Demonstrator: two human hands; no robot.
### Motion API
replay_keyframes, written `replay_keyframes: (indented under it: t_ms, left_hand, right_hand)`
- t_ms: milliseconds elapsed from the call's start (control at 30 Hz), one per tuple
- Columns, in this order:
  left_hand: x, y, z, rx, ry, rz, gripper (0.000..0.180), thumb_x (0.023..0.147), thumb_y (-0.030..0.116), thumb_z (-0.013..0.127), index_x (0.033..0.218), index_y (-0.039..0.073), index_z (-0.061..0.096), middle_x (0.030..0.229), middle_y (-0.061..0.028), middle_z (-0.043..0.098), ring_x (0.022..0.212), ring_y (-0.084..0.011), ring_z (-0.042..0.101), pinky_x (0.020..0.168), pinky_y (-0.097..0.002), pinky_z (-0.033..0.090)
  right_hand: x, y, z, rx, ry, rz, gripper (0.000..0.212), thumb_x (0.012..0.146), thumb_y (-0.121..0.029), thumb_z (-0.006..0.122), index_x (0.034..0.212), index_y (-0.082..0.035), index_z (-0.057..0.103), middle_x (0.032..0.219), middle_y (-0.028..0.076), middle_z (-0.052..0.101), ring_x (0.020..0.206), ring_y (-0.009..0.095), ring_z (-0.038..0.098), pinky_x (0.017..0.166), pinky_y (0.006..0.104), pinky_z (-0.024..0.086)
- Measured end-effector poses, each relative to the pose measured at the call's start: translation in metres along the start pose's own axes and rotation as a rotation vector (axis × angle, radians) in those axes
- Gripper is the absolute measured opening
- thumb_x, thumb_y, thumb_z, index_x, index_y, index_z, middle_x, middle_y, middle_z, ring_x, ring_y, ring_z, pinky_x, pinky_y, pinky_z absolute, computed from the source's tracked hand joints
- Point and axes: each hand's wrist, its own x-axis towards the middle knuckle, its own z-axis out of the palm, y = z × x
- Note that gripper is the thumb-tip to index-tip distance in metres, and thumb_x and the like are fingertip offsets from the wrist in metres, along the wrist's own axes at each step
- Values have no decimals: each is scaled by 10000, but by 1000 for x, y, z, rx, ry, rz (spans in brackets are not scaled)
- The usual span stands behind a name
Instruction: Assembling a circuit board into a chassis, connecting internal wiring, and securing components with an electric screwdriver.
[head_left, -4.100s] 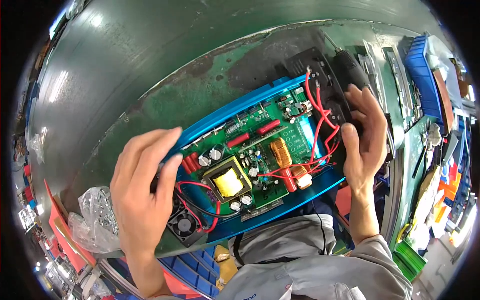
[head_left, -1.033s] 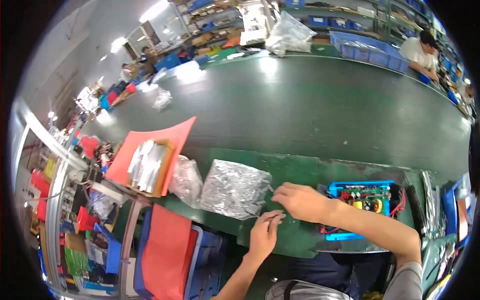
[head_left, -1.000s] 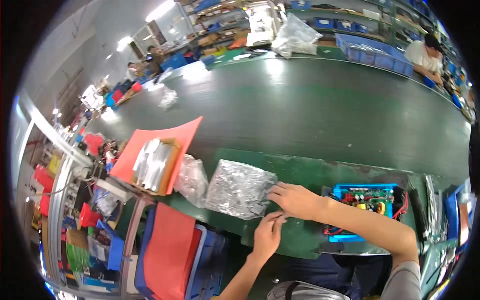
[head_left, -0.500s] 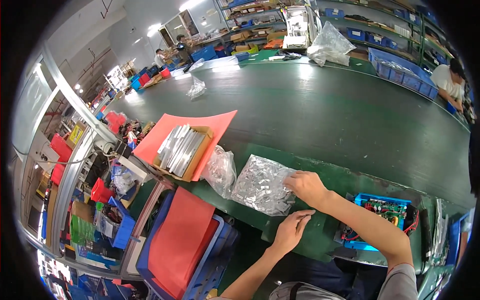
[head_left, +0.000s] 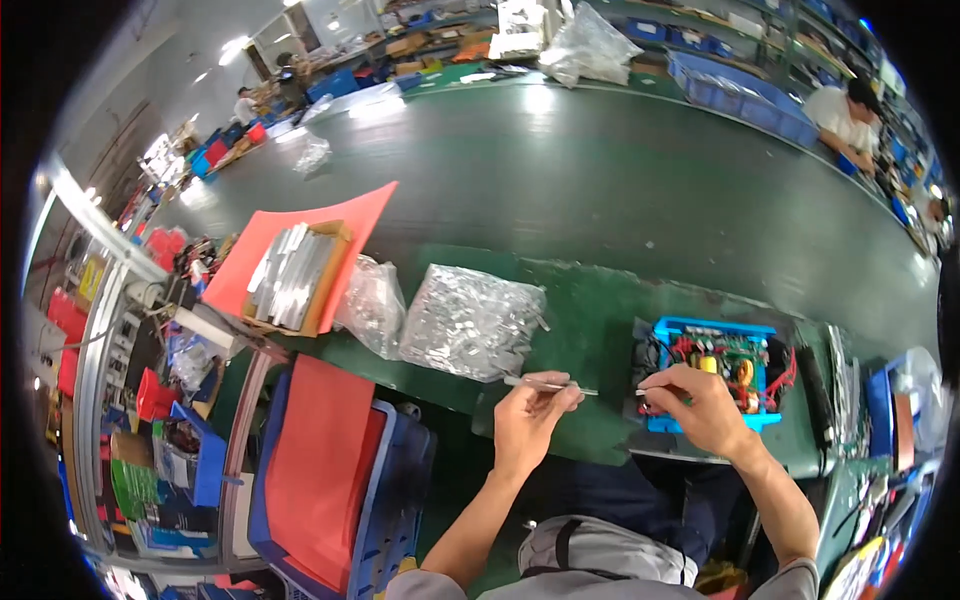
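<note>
Pinching a thin silvery strip (head_left: 550,384) between thumb and fingertips, the left hand (head_left: 528,420) has its grip closed on the strip's near end, with the rest of the strip sticking out toward the right hand (head_left: 700,410). The right hand's grip is drawn in at the fingertips, which hold what looks like a second small light piece at the near left edge of the blue-framed circuit board unit (head_left: 712,370); whether it is firmly held cannot be told. Just beyond the left grip lies a clear bag of silvery parts (head_left: 470,322) on the green tabletop (head_left: 590,320), with a smaller clear bag (head_left: 372,305) beside it and a cardboard box of metal strips (head_left: 292,278) farther left.
</note>
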Motion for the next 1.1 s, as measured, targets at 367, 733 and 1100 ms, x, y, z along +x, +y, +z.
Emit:
replay_keyframes:
  t_ms: [367,733,1100]
  left_hand:
    - [-10,21,90,59,-383,-112,232,990,73,609,1179,-57,570,1048,-173,701,926,-229,707,844,-348,586]
    - [-16,2,140,159,-404,-191,239,965,88,663,1133,-64,589,1012,-143,695,909,-203,701,839,-330,587]
    - [-5,-9,152,417,-405,-27,116,951,8,646,1043,-55,614,960,-127,685,862,-189,705,773,-287,572]
  right_hand:
    - [-91,35,-44,15,185,37,176,962,-75,616,1103,-22,708,963,91,691,851,173,658,754,312,516]
    - [-105,66,-66,162,269,96,155,922,1,640,1068,-1,692,980,70,712,866,141,673,752,296,542]
    - [-125,87,-103,-357,729,-49,234,844,43,710,1067,-23,691,924,93,686,812,175,658,736,291,520]
